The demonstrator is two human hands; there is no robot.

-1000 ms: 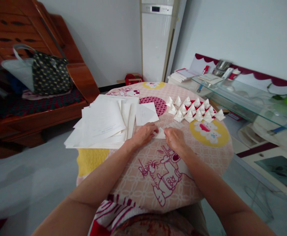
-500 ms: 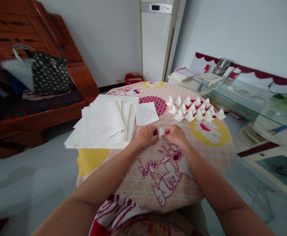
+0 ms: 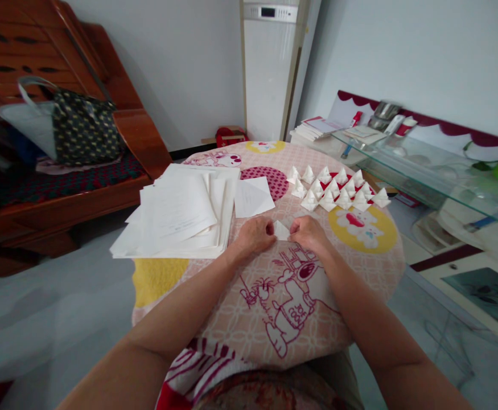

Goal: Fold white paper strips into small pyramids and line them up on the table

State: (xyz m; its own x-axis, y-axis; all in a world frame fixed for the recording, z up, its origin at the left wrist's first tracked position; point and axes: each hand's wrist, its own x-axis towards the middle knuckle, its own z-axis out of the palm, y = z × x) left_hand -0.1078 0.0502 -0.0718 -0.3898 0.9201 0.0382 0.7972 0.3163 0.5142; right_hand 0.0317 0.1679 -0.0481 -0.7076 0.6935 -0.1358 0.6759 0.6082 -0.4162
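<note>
A small folded white paper (image 3: 281, 230) with a pointed top sits between my two hands over the table. My left hand (image 3: 255, 234) pinches its left edge, fingers closed. On the opposite edge, my right hand (image 3: 308, 232) also has its fingers closed. Just beyond my left hand lies a square sheet of paper (image 3: 254, 197). A large pile of white paper (image 3: 176, 213) rests at the left of the table. Several finished-looking folded paper boats (image 3: 333, 189) stand in rows at the far right.
A patterned cloth covers the round table (image 3: 231, 319). To the right stands a glass-topped cabinet (image 3: 428, 171) bearing cups and papers. A wooden bench (image 3: 146, 145) on the left holds a dotted bag (image 3: 86, 128). Behind the table is a tall white appliance (image 3: 270, 74).
More of the folded paper shows between my hands, and it looks wider now. My right hand has shifted slightly to the right. The view has turned a little.
</note>
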